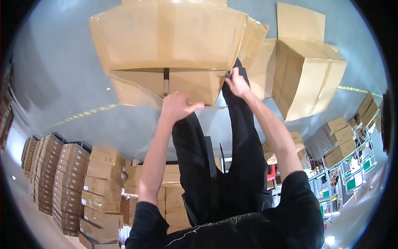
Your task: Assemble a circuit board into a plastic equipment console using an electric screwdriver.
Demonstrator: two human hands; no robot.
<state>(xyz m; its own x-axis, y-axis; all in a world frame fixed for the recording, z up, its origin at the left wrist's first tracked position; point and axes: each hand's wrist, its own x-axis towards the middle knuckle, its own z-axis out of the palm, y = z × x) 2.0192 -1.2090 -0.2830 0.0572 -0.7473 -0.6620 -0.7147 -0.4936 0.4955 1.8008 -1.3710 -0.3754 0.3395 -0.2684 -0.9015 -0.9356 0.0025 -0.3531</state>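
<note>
Lying just ahead, big brown box (166, 41), long side running left to right, far edge cut off. Left hand (177, 106) at near flap (195, 87); fingers hidden, can't tell if pinching. Right hand (239, 85) nearer box's right corner, closed around small dark thing (228, 75), mostly covered, hard to make out.

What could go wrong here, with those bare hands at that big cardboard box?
The right hand seems to grip a small dark object, unclear what; if it is sharp, a slip might catch the black-trousered leg behind it in view. The left hand is at the near edge of the large cardboard box; that edge could scrape uncovered skin.
</note>
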